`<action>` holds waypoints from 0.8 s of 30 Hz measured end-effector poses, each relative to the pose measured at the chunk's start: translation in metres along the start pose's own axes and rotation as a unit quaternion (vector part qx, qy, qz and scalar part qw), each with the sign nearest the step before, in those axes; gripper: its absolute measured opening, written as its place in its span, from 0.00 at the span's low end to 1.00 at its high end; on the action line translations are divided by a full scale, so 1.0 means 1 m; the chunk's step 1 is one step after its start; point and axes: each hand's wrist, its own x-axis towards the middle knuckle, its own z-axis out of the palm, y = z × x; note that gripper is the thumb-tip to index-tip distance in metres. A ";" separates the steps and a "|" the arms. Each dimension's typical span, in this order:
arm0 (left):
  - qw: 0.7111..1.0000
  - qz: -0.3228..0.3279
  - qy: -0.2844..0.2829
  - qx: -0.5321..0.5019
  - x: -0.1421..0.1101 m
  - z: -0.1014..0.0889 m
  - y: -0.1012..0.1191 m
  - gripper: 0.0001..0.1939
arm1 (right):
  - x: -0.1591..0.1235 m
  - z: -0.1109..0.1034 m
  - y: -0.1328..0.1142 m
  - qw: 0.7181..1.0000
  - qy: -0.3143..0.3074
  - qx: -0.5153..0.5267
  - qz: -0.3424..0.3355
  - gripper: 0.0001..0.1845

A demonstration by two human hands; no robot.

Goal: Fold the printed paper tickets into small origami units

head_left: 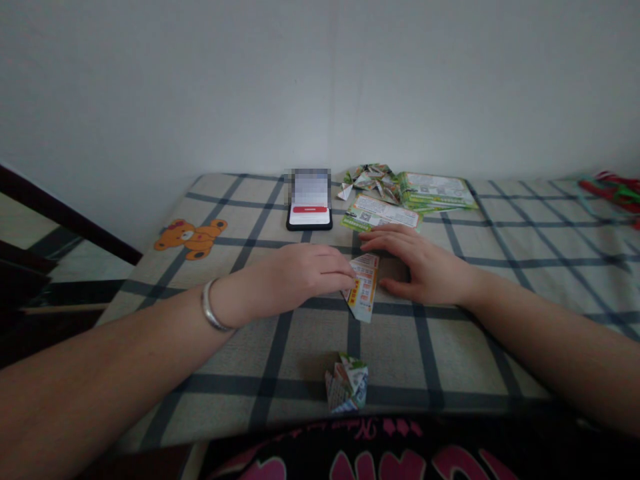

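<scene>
A printed sheet of paper folded to a point (364, 287) lies on the checked tablecloth between my two hands. My left hand (305, 273), with a silver bangle at its wrist, has its fingertips over the paper's left edge and holds it; the thumb is hidden. Just right of the paper is my right hand (423, 263), open, thumb apart from the fingers and nothing held. Its fingertips reach the near edge of a flat green-and-white leaflet (383, 213). Closer to my body sits a small folded paper piece (347, 383).
Beyond my hands lie a phone (309, 200) with a lit screen, a heap of folded paper pieces (373, 181) and a stack of leaflets (437, 191). An orange bear picture (190, 238) is at the left. Red and green items (613, 193) rest far right. A wall (320, 87) borders the table.
</scene>
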 end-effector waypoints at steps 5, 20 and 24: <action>1.000 -0.002 0.001 -0.015 0.001 0.001 -0.001 0.11 | 0.000 0.000 -0.002 0.999 -0.031 0.014 -0.016 0.26; 0.991 -0.064 -0.013 0.114 0.003 -0.001 0.000 0.08 | 0.002 -0.001 0.003 0.995 -0.027 -0.047 -0.084 0.15; 0.991 -0.094 -0.021 0.092 0.002 -0.001 0.001 0.09 | 0.003 -0.002 -0.003 0.986 -0.001 -0.104 -0.132 0.14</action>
